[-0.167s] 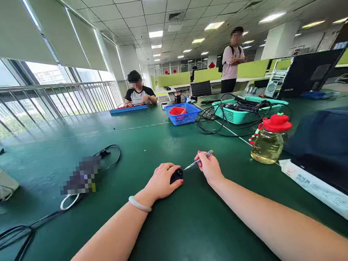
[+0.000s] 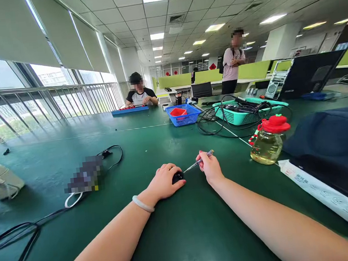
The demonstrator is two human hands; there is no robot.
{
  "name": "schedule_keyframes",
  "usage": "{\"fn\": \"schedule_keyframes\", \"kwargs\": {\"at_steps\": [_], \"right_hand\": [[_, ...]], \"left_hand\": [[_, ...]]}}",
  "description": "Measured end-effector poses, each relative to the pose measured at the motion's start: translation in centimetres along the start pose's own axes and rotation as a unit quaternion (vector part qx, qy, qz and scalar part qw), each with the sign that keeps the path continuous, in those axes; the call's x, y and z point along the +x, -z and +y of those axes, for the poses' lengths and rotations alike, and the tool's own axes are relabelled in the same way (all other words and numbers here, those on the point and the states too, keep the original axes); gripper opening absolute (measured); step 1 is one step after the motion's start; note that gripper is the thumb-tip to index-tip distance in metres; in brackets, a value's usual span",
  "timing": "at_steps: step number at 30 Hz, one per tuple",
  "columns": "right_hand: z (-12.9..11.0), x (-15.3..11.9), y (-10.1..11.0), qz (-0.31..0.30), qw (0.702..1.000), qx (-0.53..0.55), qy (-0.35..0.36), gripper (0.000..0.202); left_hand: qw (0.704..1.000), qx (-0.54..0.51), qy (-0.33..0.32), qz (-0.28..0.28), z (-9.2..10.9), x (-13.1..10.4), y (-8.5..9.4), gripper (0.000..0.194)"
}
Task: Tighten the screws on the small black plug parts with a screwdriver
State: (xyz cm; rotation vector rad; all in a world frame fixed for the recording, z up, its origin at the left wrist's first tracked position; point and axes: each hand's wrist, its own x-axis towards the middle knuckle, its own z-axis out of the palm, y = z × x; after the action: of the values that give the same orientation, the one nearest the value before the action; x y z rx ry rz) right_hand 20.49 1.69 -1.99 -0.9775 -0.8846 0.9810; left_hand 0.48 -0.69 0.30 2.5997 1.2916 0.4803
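On the green table (image 2: 172,237), my left hand (image 2: 165,181) is wrapped round a small black object (image 2: 177,177), gripping it against the tabletop. My right hand (image 2: 208,166) holds a slim screwdriver (image 2: 192,166) with a clear handle, its shaft angled down to the left. The screwdriver's tip is at the right side of the black object; whether it touches cannot be made out. My left palm and fingers hide much of the object.
A bottle with a red lid (image 2: 267,144), a dark blue bag (image 2: 334,135) and a white packet (image 2: 321,194) lie right. Blue basket (image 2: 183,119) and teal basket (image 2: 240,118) with cables stand ahead. A blurred device (image 2: 84,174) lies left. Two people are beyond.
The whole view has shifted slightly, with the scene a little further right on the left side. Both hands keep their grips, and the screwdriver stays beside the black object.
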Motion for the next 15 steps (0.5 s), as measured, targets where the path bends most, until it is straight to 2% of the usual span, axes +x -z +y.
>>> {"fn": "schedule_keyframes", "kwargs": {"at_steps": [3, 9, 12, 15], "right_hand": [[-0.1, 0.3, 0.0, 0.02, 0.998, 0.055, -0.032, 0.033], [-0.2, 0.8, 0.3, 0.039, 0.995, 0.088, -0.022, 0.03], [-0.2, 0.8, 0.4, 0.04, 0.995, 0.087, -0.027, 0.031], [-0.3, 0.8, 0.5, 0.036, 0.995, 0.082, -0.032, 0.03]], "left_hand": [[1.0, 0.01, 0.002, 0.008, 1.0, -0.2, -0.2, 0.035], [0.999, 0.045, 0.004, 0.022, 2.9, -0.4, -0.8, 0.019], [0.999, 0.048, 0.01, 0.023, 3.0, -1.0, -0.7, 0.017], [0.999, 0.033, 0.016, 0.021, 2.5, -2.8, 0.0, 0.016]]}}
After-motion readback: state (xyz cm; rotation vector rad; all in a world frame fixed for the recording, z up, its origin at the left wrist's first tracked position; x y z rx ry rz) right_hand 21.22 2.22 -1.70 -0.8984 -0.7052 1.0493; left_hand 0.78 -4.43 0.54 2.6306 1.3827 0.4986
